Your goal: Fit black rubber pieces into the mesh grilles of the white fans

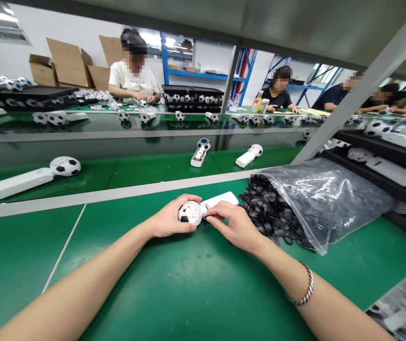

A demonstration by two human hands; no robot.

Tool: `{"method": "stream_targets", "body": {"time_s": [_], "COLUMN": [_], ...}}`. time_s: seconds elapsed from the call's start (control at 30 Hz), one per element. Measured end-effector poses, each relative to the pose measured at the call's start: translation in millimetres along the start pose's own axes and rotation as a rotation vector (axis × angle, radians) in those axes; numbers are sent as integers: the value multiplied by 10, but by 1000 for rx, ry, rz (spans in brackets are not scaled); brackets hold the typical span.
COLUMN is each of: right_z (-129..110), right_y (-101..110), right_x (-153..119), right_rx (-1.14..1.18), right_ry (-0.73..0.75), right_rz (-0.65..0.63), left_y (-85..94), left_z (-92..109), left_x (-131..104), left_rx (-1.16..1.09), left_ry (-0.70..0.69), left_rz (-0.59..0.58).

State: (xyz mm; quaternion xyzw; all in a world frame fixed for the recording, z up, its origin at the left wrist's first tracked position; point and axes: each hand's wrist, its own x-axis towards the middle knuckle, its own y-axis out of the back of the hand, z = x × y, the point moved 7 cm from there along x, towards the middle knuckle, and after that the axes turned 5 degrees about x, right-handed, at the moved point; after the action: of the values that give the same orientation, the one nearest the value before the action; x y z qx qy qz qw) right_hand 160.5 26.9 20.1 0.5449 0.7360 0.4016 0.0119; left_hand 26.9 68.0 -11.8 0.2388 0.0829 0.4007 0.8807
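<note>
My left hand point(170, 218) is wrapped round the ball-shaped head of a white device point(191, 213), which has a lattice face and a few black patches. Its white handle point(224, 199) points right and slightly away, resting on the green table. My right hand point(233, 225) is beside the neck of the device, thumb and forefinger pinched together there. A small dark bit shows at those fingertips, too small to make out. Just right of the handle, a heap of black pieces point(270, 208) spills from a clear plastic bag point(334, 199).
Beyond the table edge point(117, 193), a green belt point(135, 168) carries more white devices point(66, 166). Black trays point(394, 161) of devices are stacked at the right, near a slanted grey post point(359, 85). Across the belt, people point(133, 78) sit at work.
</note>
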Motion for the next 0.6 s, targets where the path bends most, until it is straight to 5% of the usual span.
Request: {"method": "stream_targets", "body": {"time_s": [0.3,0.6], "right_z": [20,140], "right_y": [-37,-153], "right_x": [-11,-6], "right_rx": [194,244], "right_ry": [-95,-143], "right_rz": [17,7], "left_y": [2,-6], "left_z": [16,94], "left_x": [7,-22], "left_rx": [32,293], "left_ry": [36,94], "left_rz": [5,133]}}
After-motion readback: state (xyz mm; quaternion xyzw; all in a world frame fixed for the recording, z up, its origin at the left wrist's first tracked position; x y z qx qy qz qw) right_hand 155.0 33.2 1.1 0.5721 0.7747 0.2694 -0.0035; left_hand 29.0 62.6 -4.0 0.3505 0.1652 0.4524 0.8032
